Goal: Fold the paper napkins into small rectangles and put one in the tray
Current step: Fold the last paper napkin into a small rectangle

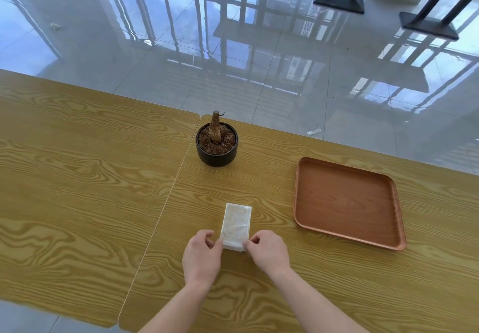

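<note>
A white paper napkin [236, 222], folded into a long narrow rectangle, lies flat on the wooden table in front of me. My left hand [201, 256] pinches its near left corner. My right hand [268, 251] pinches its near right corner. The far end of the napkin rests free on the table. A brown tray [300, 190] with nothing in it sits to the right, apart from the napkin.
A black pot [216, 158] with soil and a cut stump stands beyond the napkin. A seam [168, 195] between two tabletops runs just left of the napkin. The table's far edge borders a glossy tiled floor with black stands [338, 2].
</note>
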A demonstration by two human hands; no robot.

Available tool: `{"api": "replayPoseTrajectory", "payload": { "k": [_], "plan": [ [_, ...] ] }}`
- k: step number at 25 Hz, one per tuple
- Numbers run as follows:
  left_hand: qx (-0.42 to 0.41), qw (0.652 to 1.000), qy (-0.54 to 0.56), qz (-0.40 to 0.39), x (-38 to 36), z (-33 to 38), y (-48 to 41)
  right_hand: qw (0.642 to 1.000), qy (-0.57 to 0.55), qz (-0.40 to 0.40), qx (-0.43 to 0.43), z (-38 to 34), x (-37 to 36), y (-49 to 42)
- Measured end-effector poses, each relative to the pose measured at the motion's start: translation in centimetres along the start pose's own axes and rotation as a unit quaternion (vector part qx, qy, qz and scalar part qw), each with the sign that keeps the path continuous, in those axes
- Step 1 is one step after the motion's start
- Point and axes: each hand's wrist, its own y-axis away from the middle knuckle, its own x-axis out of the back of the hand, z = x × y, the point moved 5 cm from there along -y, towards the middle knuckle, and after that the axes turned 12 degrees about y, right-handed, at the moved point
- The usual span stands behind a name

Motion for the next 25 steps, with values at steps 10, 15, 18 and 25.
{"api": "replayPoseTrajectory", "payload": {
  "k": [10, 15, 18, 25],
  "plan": [
    [0.174, 0.972, 0.157, 0.035, -0.8, -2.0, 1.1, 0.997, -0.043, -0.035, 0.047, -1.0, -0.8, 0.4],
    [0.212, 0.955, 0.203, 0.036, -1.1, -1.7, 1.7, 0.993, -0.036, 0.1, 0.049, -0.5, 3.6, -2.2],
    [0.225, 0.949, 0.221, 0.03, -1.6, -1.4, 1.7, 0.992, 0.012, 0.09, 0.083, -1.9, 3.7, -3.7],
    [0.226, 0.95, 0.21, 0.039, -2.0, -0.6, 1.3, 0.985, 0.113, 0.094, 0.093, -3.1, 2.7, -4.6]
  ]
}}
